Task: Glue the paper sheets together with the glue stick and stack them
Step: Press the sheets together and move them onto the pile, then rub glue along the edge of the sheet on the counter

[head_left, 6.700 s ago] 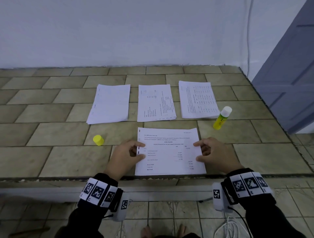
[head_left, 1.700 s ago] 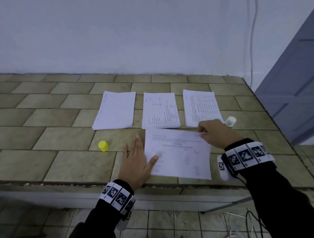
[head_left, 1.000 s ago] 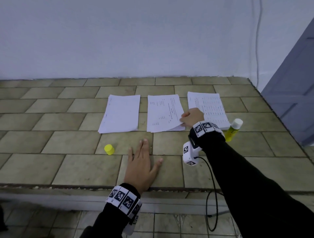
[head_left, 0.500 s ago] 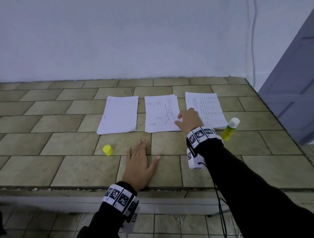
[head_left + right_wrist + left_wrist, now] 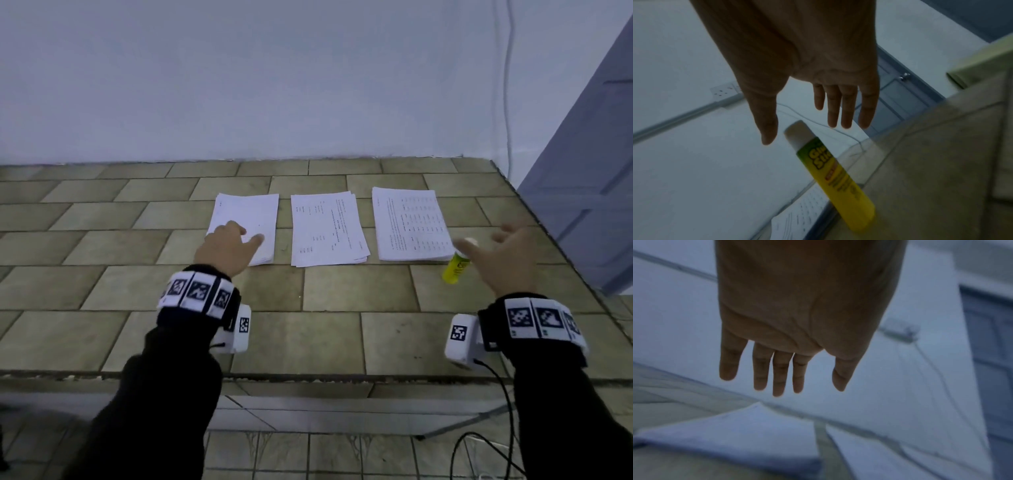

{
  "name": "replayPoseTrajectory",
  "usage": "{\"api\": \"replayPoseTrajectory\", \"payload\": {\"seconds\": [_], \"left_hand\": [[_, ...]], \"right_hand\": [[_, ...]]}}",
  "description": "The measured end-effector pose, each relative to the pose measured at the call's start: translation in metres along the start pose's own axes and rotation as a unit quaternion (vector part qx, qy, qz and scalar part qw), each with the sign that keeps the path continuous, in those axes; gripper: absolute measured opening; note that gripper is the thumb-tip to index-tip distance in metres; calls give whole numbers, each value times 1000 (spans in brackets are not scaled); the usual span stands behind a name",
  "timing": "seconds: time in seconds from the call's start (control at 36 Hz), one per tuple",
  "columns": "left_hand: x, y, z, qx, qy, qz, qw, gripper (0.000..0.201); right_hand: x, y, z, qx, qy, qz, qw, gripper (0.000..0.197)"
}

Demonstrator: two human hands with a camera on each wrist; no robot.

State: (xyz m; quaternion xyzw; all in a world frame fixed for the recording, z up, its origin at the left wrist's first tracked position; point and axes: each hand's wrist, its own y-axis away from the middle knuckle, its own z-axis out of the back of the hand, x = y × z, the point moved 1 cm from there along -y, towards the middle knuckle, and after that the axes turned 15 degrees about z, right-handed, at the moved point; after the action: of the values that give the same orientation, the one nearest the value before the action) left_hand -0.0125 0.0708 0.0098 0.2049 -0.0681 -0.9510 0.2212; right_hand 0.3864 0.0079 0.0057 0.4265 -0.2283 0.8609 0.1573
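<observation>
Fingers spread wide on the right hand [image 5: 503, 260], holding nothing, hovering just above the glue stick [image 5: 835, 177]. Stands upright directly below the thumb and forefinger, white tip up, yellow barrel down on the tiled counter [image 5: 329, 329]. Cap off, so likely bare glue at the top: best pinched around the yellow barrel, low to middle, never the tip. Light, rigid plastic, smooth and round, probably a bit slick and tall enough to tip at a sideways nudge; calls for a straight-down approach and a firm wrap of thumb against two fingers.

Over on the other side, left hand [image 5: 227, 251] open too, fingers straight and relaxed, reaching over the near corner of the left paper stack [image 5: 251, 219]. Touching or just above the sheet, hard to tell; the left wrist view suggests air under the fingertips. Thin, floppy, nearly weightless paper: top sheet likely to cling to the one beneath, so better slid off by a flat fingertip at the corner, then pinched at the edge. Easily creased if grabbed mid-page.

Beyond and to the right of the left hand, middle paper stack [image 5: 327, 231], slightly fanned. Just left of the right thumb, right paper stack [image 5: 411, 224], its near corner almost against the glue stick.
</observation>
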Motion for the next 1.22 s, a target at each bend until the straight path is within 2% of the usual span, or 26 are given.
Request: {"api": "replayPoseTrajectory", "payload": {"seconds": [0.08, 0.14, 0.28, 0.39, 0.56, 0.69, 0.75, 0.81, 0.86, 0.92, 1.03, 1.14, 1.22], "left_hand": [[4, -31, -23, 13, -63, 47, 997, 75], [7, -43, -39, 23, -101, 65, 993, 83], [11, -47, -57, 6, -147, 77, 986, 75], [10, -42, -53, -14, -161, 77, 984, 61], [21, -50, -43, -29, -88, 58, 994, 52], [17, -35, -17, -116, -37, 35, 992, 56], [12, -21, -5, -153, 12, 2, 988, 54], [7, -5, 2, -171, 70, -65, 981, 50], [2, 15, 5, -146, 117, -145, 972, 51], [-2, 39, 2, -92, 131, -204, 966, 52], [-4, 79, -17, 13, 48, -303, 952, 59], [5, 93, -46, 116, -82, -347, 927, 74], [9, 97, -61, 140, -157, -360, 909, 76]], "right_hand": [[-9, 4, -4, 38, -23, -33, 998, 78], [-11, 7, -8, 60, -9, -36, 997, 70], [-10, 14, -15, 91, 42, -33, 994, 47], [-12, 14, -20, 95, 64, -21, 993, 39], [-12, 16, -23, 99, 74, -8, 992, 36], [-11, 18, -24, 94, 73, 0, 993, 35], [-10, 19, -26, 96, 70, 5, 993, 35], [-10, 19, -27, 95, 69, 12, 993, 36], [-10, 20, -27, 94, 68, 17, 993, 36], [-11, 20, -26, 99, 72, 25, 992, 37], [-13, 18, -25, 112, 72, 32, 991, 37], [-12, 20, -23, 117, 65, 39, 990, 36], [-13, 22, -21, 124, 54, 48, 990, 34]]}}
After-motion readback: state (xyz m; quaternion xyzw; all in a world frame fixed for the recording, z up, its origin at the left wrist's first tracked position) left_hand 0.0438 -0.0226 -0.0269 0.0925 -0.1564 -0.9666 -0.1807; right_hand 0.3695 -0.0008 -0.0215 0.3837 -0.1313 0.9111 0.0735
